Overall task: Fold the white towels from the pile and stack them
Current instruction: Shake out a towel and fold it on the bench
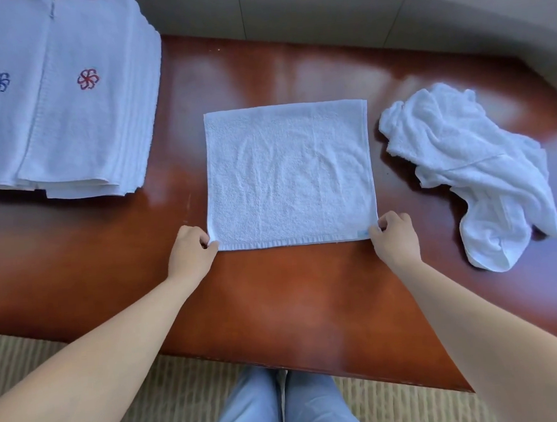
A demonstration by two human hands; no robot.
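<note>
I see a white towel [288, 174] spread flat at the middle of the desk [275, 292]. My left hand [191, 248] has its grip pinching the towel's near left corner; my right hand [394, 236] pinches the near right corner. Left of the towel sits the folded stack [58, 103]; right of it lies the crumpled pile [470, 166].
</note>
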